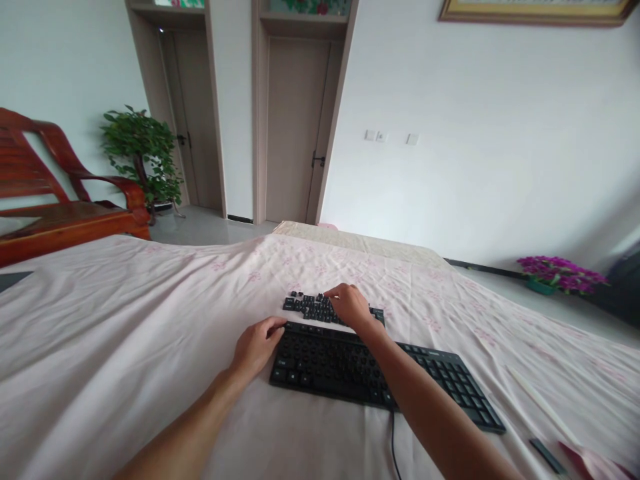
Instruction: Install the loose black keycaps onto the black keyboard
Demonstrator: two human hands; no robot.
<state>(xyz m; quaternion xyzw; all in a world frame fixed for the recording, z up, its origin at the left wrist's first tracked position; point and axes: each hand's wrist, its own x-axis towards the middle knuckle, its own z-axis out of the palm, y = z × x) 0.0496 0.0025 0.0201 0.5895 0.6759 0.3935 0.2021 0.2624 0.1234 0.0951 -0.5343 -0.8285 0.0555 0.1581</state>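
Note:
A black keyboard [350, 370] lies on a pale pink cloth [150, 313] covering the table. Most of its main keys are off; the number pad at the right end still has keys. Loose black keycaps [310, 308] sit in a pile just beyond the keyboard. My left hand [257, 347] rests at the keyboard's upper left corner, fingers curled against its edge. My right hand [350, 305] reaches over the keyboard onto the keycap pile, fingers bent down among the caps; what they pinch is hidden.
A thin white stick [543, 403] and a small dark flat tool [547, 455] lie on the cloth at the right. A red wooden bench [60, 207], a green plant [143, 157], two doors and purple flowers [560, 273] stand beyond the table.

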